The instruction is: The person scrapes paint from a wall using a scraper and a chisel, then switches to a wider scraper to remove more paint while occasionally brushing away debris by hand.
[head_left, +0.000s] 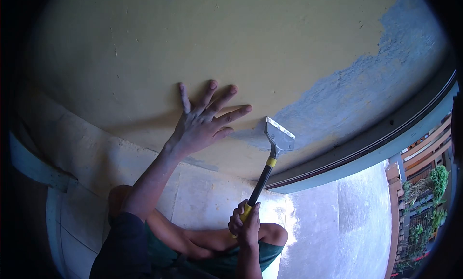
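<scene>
My left hand point(202, 117) rests against the yellowish painted wall point(144, 52), fingers spread wide and nothing in its grasp. Lower right, my right hand point(245, 222) is wrapped round the black and yellow handle of a long-handled scraper point(263, 182). The scraper points up and to the right, its wide metal head point(280, 134) at the lower border of the yellow paint. Beside the blade, a rough grey-blue patch of bare wall point(347, 95) stretches up to the right, with the paint's edge ragged along it.
A dark-edged frame point(371, 144) curves along the wall's right side. Below lies a pale tiled floor point(323, 221), bright near the opening. My crossed legs point(202, 240) are on the floor. Outside stand green plants point(438, 182) and an orange-brown slatted structure point(427, 151).
</scene>
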{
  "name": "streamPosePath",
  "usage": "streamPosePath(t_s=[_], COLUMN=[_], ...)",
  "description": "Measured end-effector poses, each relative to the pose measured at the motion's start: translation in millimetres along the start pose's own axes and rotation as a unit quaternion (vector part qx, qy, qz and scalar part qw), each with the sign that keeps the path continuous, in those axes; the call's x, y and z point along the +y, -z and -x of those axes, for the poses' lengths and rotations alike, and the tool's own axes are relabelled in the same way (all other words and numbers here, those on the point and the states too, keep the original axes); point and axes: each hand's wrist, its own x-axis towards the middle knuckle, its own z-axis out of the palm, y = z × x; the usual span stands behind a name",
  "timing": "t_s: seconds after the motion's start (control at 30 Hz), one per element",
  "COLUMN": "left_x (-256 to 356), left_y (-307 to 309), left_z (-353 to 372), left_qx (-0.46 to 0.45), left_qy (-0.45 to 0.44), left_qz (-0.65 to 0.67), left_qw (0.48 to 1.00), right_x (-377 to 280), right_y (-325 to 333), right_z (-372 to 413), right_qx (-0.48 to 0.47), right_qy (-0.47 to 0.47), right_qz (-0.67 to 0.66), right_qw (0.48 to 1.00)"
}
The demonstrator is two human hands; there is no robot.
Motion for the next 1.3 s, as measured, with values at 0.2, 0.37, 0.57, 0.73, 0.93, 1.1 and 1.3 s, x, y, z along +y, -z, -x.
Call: streamPosePath(t_s=[0.2,0.37,0.57,0.73,0.93,1.1,1.3], left_x=[-0.1,-1.0,0.5,-4.2,0.1,1.7,-0.6], left_y=[-2.5,-2.3,-0.6,-0.1,-4.0,-1.3,-1.9], left_z=[-1.6,-0.3,1.3,-5.4,-3.4,1.1,0.8], left_qx=[-0.010,-0.009,-0.008,-0.017,-0.011,-0.005,-0.013], left_qy=[0.006,0.001,0.004,0.000,0.002,0.002,0.004], left_qz=[0.006,0.006,0.005,0.000,0.003,-0.001,0.005], left_qw=[1.000,1.000,1.000,1.000,1.000,1.000,1.000], right_x=[1.5,-2.8,-8.0,-9.0,-7.3,-14.5,-12.4], right_y=[7.9,5.9,0.2,-0.3,2.7,-3.9,1.5], right_z=[-1.0,1.7,2.4,6.1,3.5,4.1,-0.4], right_qx=[0.001,0.005,0.010,0.006,0.003,0.002,-0.005], right_qy=[-0.010,-0.013,0.005,-0.019,-0.025,0.011,0.004], right_qz=[-0.022,-0.013,0.010,-0.024,-0.033,0.004,-0.012], right_qw=[1.000,1.000,1.000,1.000,0.999,1.000,1.000])
